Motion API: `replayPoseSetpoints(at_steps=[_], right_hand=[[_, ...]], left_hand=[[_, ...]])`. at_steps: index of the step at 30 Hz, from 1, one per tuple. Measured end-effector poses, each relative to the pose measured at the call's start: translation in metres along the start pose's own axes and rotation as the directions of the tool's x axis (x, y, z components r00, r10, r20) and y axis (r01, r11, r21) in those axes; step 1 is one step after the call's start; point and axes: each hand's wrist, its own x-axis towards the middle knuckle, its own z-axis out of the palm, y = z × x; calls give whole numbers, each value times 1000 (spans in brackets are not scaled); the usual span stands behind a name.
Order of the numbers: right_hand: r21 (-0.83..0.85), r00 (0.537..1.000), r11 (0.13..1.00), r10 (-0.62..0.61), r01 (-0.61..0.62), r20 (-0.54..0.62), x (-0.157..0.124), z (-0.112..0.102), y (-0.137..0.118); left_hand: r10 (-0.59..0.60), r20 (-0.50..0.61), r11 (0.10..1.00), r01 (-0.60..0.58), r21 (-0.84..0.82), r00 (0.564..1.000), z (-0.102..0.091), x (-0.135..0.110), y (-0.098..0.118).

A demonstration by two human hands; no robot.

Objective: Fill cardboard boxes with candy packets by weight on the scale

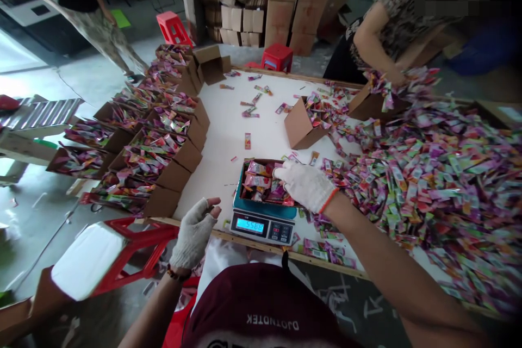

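Observation:
A small cardboard box [243, 196] filled with snack packets [258, 181] stands on a digital scale [263, 227] with a lit display at the table's near edge. My right hand [308, 186], in a white knit glove, reaches over the box's right side. Its fingers are curled down at the packets, and whatever they grip is hidden. Left of the scale, my left hand [193, 231] hovers in a glove with bare fingertips. Its fingers are apart and hold nothing.
A large heap of packets [408, 174] covers the table's right side. A tilted carton [299, 125] spills packets; behind it a co-worker [379, 27] reaches into another carton [361, 102]. Filled cartons [163, 201] line the left edge. A red-legged stool [93, 261] stands at lower left.

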Motion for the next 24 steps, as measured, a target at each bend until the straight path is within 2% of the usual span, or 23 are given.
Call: replayPoseSetpoints(at_steps=[3,6,8,9,11,14,17,19,21,23,24], right_hand=[[57,989,992,119,-114,-89,-10,8,13],[173,927,948,302,-267,-224,-31,24,37],[233,894,915,382,-329,-236,-46,35,50],[250,899,913,378,-322,-223,-50,39,53],[240,944,944,273,-226,-184,-50,43,50],[132,992,986,110,-101,-57,-24,44,27],[41,991,990,133,-134,35,16,42,6],[43,987,987,156,-158,38,30,38,2],[67,988,986,149,-151,33,23,32,11],[123,987,980,160,-159,4,-5,25,32],[169,975,962,221,-214,-28,-25,22,47]], left_hand=[[38,28,999,-39,15,999,15,10,7],[100,70,995,-98,-33,992,33,20,11],[144,94,989,-139,-55,985,45,26,11],[167,94,985,-162,-55,982,50,30,10],[215,67,977,-214,-24,974,60,37,7],[264,-4,953,-260,155,965,70,50,3],[265,-31,910,-240,338,964,76,63,-1],[219,-4,912,-203,357,976,78,70,-3],[149,35,932,-153,329,988,79,73,-4],[97,72,953,-114,280,993,79,74,-4],[86,89,963,-105,249,992,80,74,-4]])
